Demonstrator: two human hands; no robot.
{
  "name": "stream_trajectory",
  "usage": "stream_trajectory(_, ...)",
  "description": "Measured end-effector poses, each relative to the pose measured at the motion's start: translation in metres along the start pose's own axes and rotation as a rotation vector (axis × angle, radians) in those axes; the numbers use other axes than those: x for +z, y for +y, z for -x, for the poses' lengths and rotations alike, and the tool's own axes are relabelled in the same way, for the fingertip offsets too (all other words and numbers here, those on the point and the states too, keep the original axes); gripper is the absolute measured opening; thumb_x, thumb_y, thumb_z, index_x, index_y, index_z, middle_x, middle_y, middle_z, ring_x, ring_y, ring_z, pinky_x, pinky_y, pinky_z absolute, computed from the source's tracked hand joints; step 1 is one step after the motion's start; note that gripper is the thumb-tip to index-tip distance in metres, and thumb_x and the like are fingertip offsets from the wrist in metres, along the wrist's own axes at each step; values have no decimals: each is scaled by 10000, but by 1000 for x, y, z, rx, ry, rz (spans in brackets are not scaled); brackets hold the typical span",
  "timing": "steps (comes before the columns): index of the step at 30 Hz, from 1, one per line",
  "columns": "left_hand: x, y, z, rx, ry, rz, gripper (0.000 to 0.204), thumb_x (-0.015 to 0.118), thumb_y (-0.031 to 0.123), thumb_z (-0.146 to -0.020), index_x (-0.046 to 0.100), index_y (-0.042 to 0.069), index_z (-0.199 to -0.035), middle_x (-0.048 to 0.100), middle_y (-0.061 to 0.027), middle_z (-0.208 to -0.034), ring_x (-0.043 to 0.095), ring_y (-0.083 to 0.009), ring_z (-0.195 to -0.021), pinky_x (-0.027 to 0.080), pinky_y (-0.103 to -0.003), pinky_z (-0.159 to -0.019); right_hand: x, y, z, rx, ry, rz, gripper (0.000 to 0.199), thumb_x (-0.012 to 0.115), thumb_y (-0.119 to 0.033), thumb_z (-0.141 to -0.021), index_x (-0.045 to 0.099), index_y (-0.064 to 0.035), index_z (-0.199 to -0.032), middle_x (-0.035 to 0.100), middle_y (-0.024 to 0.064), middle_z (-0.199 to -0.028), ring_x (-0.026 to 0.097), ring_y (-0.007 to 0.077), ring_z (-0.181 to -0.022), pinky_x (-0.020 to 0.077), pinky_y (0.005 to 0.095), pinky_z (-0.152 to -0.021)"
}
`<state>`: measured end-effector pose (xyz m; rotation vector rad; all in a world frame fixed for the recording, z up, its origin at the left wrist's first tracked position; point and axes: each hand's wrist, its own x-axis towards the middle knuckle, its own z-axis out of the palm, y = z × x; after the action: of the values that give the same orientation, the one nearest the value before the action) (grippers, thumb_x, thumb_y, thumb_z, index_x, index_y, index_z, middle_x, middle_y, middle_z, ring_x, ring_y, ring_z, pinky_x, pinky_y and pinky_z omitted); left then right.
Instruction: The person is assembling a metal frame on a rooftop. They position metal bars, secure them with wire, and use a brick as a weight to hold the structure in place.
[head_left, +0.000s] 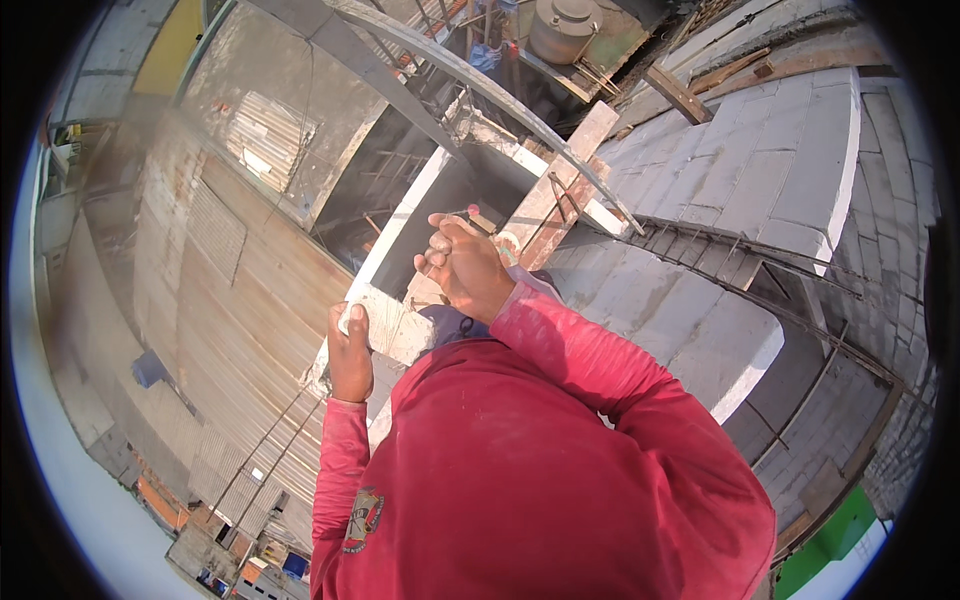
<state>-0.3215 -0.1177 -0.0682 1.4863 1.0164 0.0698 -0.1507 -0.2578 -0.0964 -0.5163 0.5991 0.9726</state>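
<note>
My left hand is closed, thumb up, at the left edge of a pale block on top of a wall. Something whitish shows between its thumb and fingers, too little of it to name. Higher and to the right, my right hand has its fingers curled in toward the palm. Whatever it may hold is hidden. Just beyond its knuckles lies a small dark and wood-coloured piece, which I cannot identify. Both forearms wear dusty red sleeves.
White wall edges frame a deep opening ahead. Corrugated roofing lies lower on the left. Boards and a curved metal bar cross ahead. Block walls and steel rods stand on the right. A round tank sits far off.
</note>
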Motion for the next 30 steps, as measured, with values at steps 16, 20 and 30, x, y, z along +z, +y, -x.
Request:
stream_trajectory(16, -1, 70, 15, 80, -306, 1042, 552, 385, 545, -984, 556, 64, -1194, 685, -90, -816, 694, -277, -840, 593, -391, -636, -33, -14, -20, 171, -13, 264, 267, 487, -163, -960, 472, 23, -1150, 557, 64, -819, 589, 186, -728, 566, 386, -800)
stream_trajectory(20, 29, 117, -5, 51, -297, 808, 567, 399, 532, -981, 534, 33, -1212, 660, -165, -980, 685, -240, -811, 568, -360, -640, -29, -56, -17, 266, -164, 905, 336, 491, -283, -987, 548, 33, -1085, 612, 78, -862, 632, 170, -719, 559, 315, -660)
stream_trajectory(30, 67, 150, -61, 446, -282, 149, 560, 494, 554, -945, 512, 2, -1043, 561, -30, -884, 515, -76, -848, 443, -238, -712, 97, -117, 66, -266, -460, 1515, 607, 598, -484, -916, 474, 32, -1210, 605, 124, -1042, 585, 132, -924, 488, 280, -759)
